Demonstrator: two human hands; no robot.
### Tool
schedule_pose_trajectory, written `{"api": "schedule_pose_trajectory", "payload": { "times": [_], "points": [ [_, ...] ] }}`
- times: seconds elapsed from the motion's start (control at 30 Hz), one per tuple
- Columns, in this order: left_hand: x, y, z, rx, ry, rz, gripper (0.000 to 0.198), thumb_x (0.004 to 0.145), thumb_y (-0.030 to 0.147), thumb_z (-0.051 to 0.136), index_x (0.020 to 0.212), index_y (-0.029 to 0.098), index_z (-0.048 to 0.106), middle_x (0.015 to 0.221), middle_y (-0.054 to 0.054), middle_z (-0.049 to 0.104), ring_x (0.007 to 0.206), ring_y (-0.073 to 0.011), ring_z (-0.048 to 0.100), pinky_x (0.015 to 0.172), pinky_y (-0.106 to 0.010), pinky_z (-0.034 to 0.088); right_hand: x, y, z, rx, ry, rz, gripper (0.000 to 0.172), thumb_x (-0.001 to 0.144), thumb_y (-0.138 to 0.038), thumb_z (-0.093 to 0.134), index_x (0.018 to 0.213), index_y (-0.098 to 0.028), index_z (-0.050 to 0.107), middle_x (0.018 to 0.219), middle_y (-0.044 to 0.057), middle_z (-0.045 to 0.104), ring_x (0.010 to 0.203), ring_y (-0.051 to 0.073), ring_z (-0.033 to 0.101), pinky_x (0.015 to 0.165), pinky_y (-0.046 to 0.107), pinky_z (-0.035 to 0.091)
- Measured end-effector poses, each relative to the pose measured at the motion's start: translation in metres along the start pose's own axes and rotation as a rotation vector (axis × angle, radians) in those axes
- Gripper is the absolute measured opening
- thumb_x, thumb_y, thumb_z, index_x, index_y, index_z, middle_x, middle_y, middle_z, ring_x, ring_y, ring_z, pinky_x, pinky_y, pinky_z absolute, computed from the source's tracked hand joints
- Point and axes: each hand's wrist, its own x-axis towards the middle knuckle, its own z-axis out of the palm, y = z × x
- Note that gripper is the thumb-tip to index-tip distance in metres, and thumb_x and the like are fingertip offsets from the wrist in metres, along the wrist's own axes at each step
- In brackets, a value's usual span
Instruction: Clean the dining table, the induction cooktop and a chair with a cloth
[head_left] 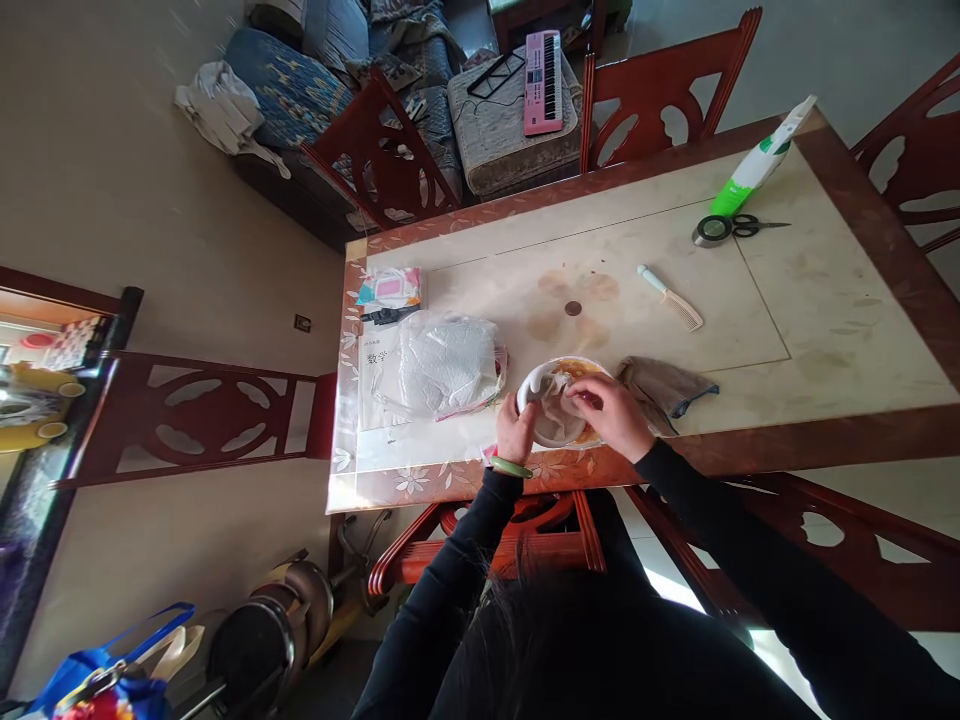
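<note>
A white bowl (544, 392) sits tilted on an orange-patterned plate (581, 368) near the table's front edge. My left hand (514, 430), with a green bangle on its wrist, grips the bowl's left rim. My right hand (609, 412) presses a pale cloth or tissue (556, 400) into the bowl, fingers closed on it. Both arms are in black sleeves.
A grey rag (664, 388) lies just right of the plate. A plastic bag of white paper (442, 365), a booklet and a wipes pack (390, 288) lie to the left. Farther back are a comb (671, 298), tape roll and scissors (731, 228), and a green-white bottle (757, 160). Wooden chairs ring the table (825, 330).
</note>
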Motion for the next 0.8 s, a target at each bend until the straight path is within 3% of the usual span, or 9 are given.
{"api": "schedule_pose_trajectory", "payload": {
  "times": [0.13, 0.27, 0.33, 0.47, 0.53, 0.73, 0.8],
  "points": [
    [-0.003, 0.003, -0.001, 0.023, 0.03, 0.008, 0.019, 0.085, 0.034, 0.064, 0.096, 0.019, 0.069, 0.094, -0.006, 0.073, 0.094, -0.0238, 0.067, 0.088, -0.037, 0.053, -0.015, 0.005, 0.02, -0.39, -0.033, -0.233, 0.022, 0.099, -0.021, 0.061, 0.115, -0.023, 0.077, 0.123, 0.012, 0.076, 0.118, 0.032, 0.067, 0.108, 0.053, 0.053],
    [-0.007, 0.006, 0.001, 0.076, 0.047, 0.023, 0.02, 0.085, 0.032, 0.066, 0.101, 0.02, 0.068, 0.097, -0.007, 0.075, 0.098, -0.0256, 0.07, 0.092, -0.039, 0.054, -0.02, 0.008, 0.04, -0.442, -0.007, -0.211, 0.048, 0.096, -0.031, 0.072, 0.141, -0.017, 0.063, 0.131, 0.019, 0.071, 0.12, 0.036, 0.068, 0.101, 0.052, 0.058],
    [-0.009, 0.008, 0.002, 0.107, 0.05, 0.022, 0.022, 0.086, 0.034, 0.068, 0.103, 0.02, 0.068, 0.097, -0.008, 0.075, 0.1, -0.0267, 0.071, 0.093, -0.04, 0.054, -0.017, 0.011, 0.05, -0.447, 0.01, -0.183, 0.047, 0.095, -0.032, 0.073, 0.139, -0.017, 0.064, 0.13, 0.019, 0.071, 0.117, 0.036, 0.068, 0.098, 0.05, 0.059],
    [-0.011, 0.013, 0.002, 0.146, 0.05, 0.036, 0.026, 0.088, 0.039, 0.069, 0.107, 0.021, 0.067, 0.098, -0.007, 0.075, 0.1, -0.0273, 0.071, 0.092, -0.04, 0.054, -0.007, 0.02, 0.059, -0.419, 0.065, -0.122, 0.022, 0.098, -0.023, 0.063, 0.116, -0.019, 0.076, 0.118, 0.014, 0.074, 0.103, 0.029, 0.071, 0.092, 0.042, 0.059],
    [-0.011, 0.014, 0.0, 0.137, 0.046, 0.052, 0.028, 0.089, 0.042, 0.069, 0.107, 0.021, 0.067, 0.098, -0.007, 0.075, 0.098, -0.0264, 0.07, 0.091, -0.039, 0.053, -0.005, 0.022, 0.059, -0.356, 0.08, -0.117, 0.024, 0.096, -0.016, 0.06, 0.111, -0.02, 0.078, 0.115, 0.011, 0.076, 0.102, 0.027, 0.072, 0.092, 0.04, 0.059],
    [-0.008, 0.012, -0.004, 0.077, 0.021, 0.06, 0.029, 0.092, 0.046, 0.065, 0.103, 0.02, 0.069, 0.093, -0.004, 0.073, 0.091, -0.0224, 0.068, 0.088, -0.036, 0.053, -0.023, 0.012, 0.059, -0.187, -0.113, -0.206, 0.024, 0.092, -0.007, 0.066, 0.104, -0.024, 0.077, 0.104, 0.004, 0.078, 0.093, 0.02, 0.074, 0.085, 0.032, 0.06],
    [-0.006, 0.012, -0.004, 0.071, -0.003, 0.071, 0.03, 0.093, 0.047, 0.063, 0.101, 0.019, 0.07, 0.092, -0.004, 0.072, 0.09, -0.022, 0.067, 0.089, -0.036, 0.053, -0.025, 0.01, 0.06, -0.219, -0.118, -0.243, 0.021, 0.095, -0.009, 0.067, 0.105, -0.025, 0.077, 0.103, 0.004, 0.078, 0.092, 0.02, 0.073, 0.085, 0.033, 0.06]
  ]
}}
